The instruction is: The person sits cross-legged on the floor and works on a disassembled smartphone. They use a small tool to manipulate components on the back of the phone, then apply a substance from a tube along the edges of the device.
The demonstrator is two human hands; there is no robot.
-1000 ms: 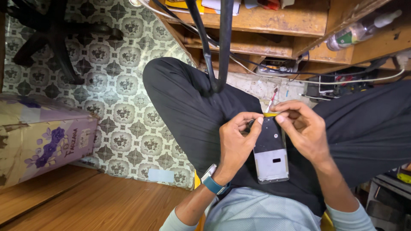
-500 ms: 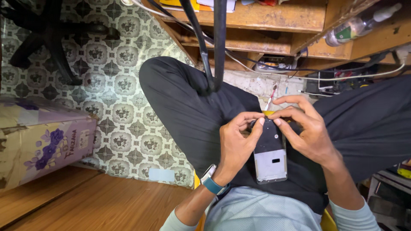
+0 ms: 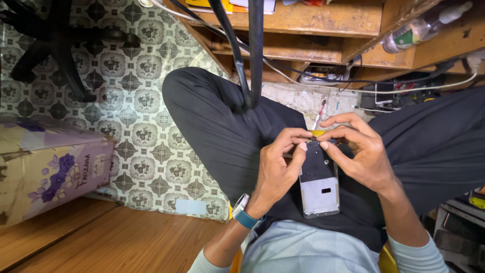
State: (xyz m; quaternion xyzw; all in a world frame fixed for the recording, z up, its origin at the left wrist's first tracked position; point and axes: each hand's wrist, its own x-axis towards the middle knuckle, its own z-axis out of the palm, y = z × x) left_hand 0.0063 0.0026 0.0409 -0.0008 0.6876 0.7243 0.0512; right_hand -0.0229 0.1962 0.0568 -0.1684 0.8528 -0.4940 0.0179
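Both hands have closed tighter on the phone's top edge since a second ago.

The left hand (image 3: 275, 169) and right hand (image 3: 361, 151) pinch a yellow strip (image 3: 317, 133) at the opened phone (image 3: 319, 177) resting on the lap; the strip is still attached, the inside still exposed.

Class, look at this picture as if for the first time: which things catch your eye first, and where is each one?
At the centre, the left hand and right hand pinch the top end of an opened phone resting on the person's dark-trousered lap. A blue-strapped wristwatch sits on the left wrist. At the left edge stands a purple flowered cardboard box, on a wooden platform by the patterned tile floor.
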